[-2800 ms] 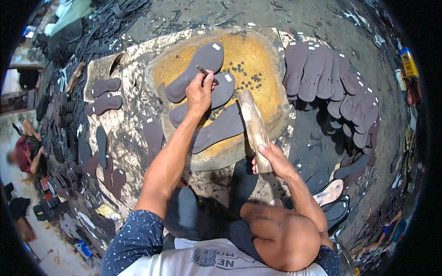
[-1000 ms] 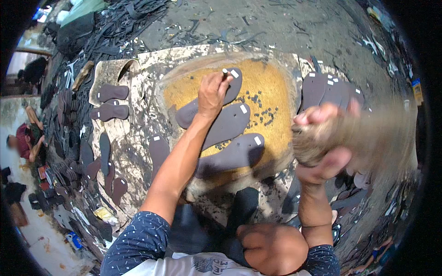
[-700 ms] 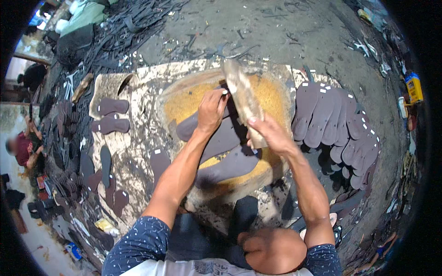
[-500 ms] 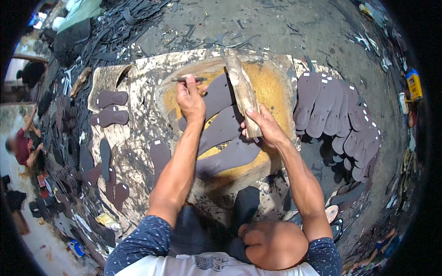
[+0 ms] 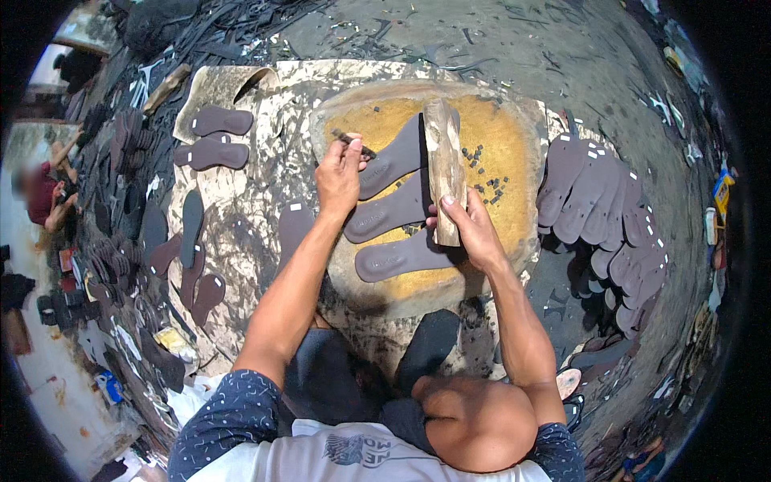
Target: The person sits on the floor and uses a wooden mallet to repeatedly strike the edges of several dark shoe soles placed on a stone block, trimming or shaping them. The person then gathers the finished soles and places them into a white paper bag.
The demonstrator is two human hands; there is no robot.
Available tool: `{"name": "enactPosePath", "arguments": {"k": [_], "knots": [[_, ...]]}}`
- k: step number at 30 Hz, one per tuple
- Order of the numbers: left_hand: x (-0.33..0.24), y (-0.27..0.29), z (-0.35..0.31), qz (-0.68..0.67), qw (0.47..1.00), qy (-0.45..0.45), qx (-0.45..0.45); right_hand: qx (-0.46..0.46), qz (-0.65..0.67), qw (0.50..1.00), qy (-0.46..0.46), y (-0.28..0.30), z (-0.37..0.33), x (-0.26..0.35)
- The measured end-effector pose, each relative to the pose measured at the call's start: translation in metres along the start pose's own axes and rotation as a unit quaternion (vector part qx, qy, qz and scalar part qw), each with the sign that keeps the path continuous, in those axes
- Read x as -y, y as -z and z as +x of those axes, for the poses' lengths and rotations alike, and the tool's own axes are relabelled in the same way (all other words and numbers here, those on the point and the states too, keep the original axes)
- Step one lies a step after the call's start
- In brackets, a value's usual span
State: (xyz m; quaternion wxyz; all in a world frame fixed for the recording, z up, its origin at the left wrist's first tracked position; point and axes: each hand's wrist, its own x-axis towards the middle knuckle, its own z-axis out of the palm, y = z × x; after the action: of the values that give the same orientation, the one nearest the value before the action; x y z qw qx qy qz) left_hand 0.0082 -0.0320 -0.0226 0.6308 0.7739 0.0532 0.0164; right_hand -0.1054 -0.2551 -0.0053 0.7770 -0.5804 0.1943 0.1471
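The right hand (image 5: 470,229) grips a long wooden club (image 5: 443,173) standing over three dark brown soles (image 5: 385,213) on the round yellow block (image 5: 514,153). The left hand (image 5: 339,173) pinches a thin dark tool (image 5: 353,145), maybe a punch, just beside the top sole. Small white square labels (image 5: 606,149) mark the soles stacked to the right.

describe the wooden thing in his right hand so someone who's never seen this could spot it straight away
Find the round yellowish block in the middle of the floor, with three dark brown sandal soles lying on it. Across their right ends lies a pale wooden club, gripped at its near end by the right hand. It is the only light, thick, rounded piece among flat dark soles.
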Motion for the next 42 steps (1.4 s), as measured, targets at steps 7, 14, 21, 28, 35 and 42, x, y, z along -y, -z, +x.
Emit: {"name": "enactPosePath", "arguments": {"k": [7, 14, 21, 28, 35, 42], "knots": [[-0.002, 0.000, -0.002, 0.056, 0.998, -0.011, 0.026, 0.022, 0.004, 0.998, -0.057, 0.009, -0.004, 0.016], [0.001, 0.002, 0.000, 0.178, 0.977, -0.108, 0.036, 0.016, -0.004, 0.999, -0.041, 0.009, -0.008, 0.023], [0.005, -0.001, -0.005, 0.211, 0.955, -0.204, 0.041, 0.044, -0.033, 0.997, 0.049, -0.016, -0.034, 0.111], [0.007, -0.005, -0.010, 0.248, 0.921, -0.300, 0.017, -0.022, -0.117, 0.864, 0.490, -0.036, -0.087, 0.143], [0.025, 0.008, -0.020, 0.283, 0.909, -0.301, 0.059, 0.137, -0.142, 0.980, -0.021, -0.011, -0.024, 0.037], [-0.001, -0.007, -0.019, -0.060, 0.997, -0.007, -0.055, 0.096, -0.053, 0.988, -0.104, 0.017, -0.010, 0.009]]}}
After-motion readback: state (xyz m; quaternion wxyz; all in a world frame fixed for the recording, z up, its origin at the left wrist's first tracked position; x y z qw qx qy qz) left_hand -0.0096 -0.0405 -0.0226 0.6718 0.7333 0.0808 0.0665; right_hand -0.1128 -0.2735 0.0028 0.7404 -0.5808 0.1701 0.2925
